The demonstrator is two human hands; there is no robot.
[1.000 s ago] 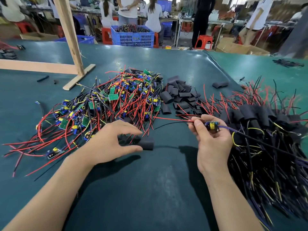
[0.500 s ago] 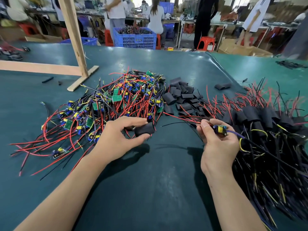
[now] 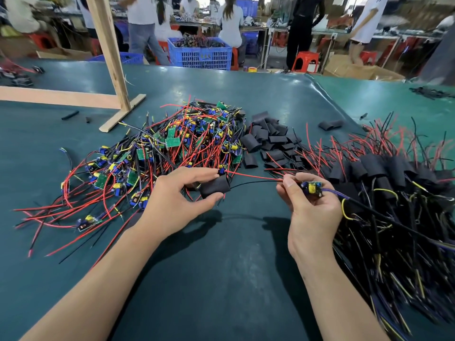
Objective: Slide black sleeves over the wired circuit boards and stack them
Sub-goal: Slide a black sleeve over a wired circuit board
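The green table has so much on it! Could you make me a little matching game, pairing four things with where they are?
Things:
1. Black tube-shaped sleeve
2. Small green circuit board with red and black wires
3. Heap of bare wired green boards
4. Stack of black-sleeved boards

Places:
A. Table's right side
B. Held in the right hand
C. Table's left and middle
D. Pinched in the left hand

Pairs: 1-D, 2-B, 3-C, 4-A
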